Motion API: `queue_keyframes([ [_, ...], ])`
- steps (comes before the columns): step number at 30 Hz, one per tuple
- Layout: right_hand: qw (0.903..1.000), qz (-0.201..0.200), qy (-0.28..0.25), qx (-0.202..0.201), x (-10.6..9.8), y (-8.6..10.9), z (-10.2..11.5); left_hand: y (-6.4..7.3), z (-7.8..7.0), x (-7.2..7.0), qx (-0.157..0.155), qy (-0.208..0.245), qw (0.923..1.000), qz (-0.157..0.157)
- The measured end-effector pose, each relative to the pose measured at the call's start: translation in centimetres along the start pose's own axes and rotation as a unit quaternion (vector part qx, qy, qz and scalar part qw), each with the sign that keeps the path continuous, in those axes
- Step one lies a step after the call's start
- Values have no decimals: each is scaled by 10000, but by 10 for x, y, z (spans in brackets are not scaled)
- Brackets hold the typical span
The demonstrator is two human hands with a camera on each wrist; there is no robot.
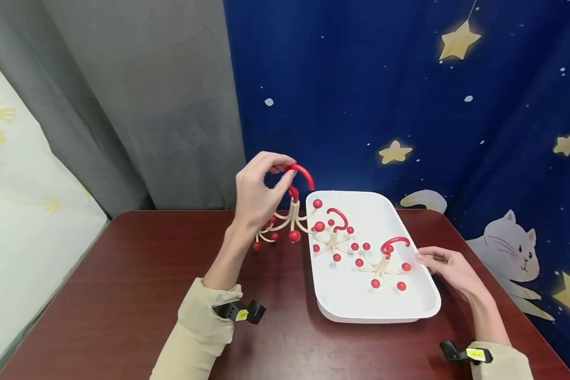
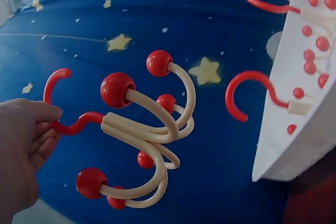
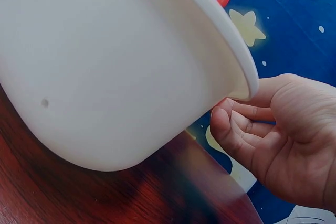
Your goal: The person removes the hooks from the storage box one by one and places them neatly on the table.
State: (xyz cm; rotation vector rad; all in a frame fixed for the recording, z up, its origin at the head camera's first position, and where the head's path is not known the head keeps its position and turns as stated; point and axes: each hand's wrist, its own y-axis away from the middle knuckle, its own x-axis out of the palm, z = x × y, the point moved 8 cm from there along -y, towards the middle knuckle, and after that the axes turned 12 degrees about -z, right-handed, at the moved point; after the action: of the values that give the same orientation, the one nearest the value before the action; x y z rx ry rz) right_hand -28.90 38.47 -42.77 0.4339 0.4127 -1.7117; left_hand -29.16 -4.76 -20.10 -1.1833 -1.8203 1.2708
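Observation:
My left hand [image 1: 261, 192] pinches the red hook of a hanger [image 2: 157, 132] between thumb and fingers. Beige curved arms tipped with red balls spread from its stem, held up beside the left edge of a white tray [image 1: 328, 309]. My right hand [image 1: 453, 269] grips the tray's right rim, thumb and fingertips at the edge in the right wrist view. Two similar hangers lie in the tray: one at the left [image 1: 333, 240], one nearer the right rim [image 1: 381, 268]. More red-tipped arms [image 1: 258, 238] show behind my left wrist, partly hidden.
The tray is at a dark reddish-brown wooden table [image 1: 138, 295], right of its middle. Behind the table hang a grey curtain [image 1: 171, 105] and a blue curtain [image 1: 323, 95] with stars and a cat. A pale patterned cloth [image 1: 24, 200] hangs at the left.

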Motion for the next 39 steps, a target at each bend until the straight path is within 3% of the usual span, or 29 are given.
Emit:
queue_keyframes([
  [9, 10000, -36, -8, -43, -1, 1, 0, -6, 17, -42, -33, -309, 9989, -356],
  [14, 10000, -15, -53, -56, -1, 2, 0, -6, 29, -64, -81, -634, 9972, -400],
  [20, 9999, 22, -144, -63, -1, 1, 0, -2, 47, -94, -301, -1099, 9921, -520],
  [31, 9997, 52, -239, -73, -1, 1, 1, 20, 86, -141, -715, -1582, 9812, -847],
  [39, 9997, 49, -219, -57, 0, 2, 1, 43, 120, -158, -964, -2035, 9719, -682],
])
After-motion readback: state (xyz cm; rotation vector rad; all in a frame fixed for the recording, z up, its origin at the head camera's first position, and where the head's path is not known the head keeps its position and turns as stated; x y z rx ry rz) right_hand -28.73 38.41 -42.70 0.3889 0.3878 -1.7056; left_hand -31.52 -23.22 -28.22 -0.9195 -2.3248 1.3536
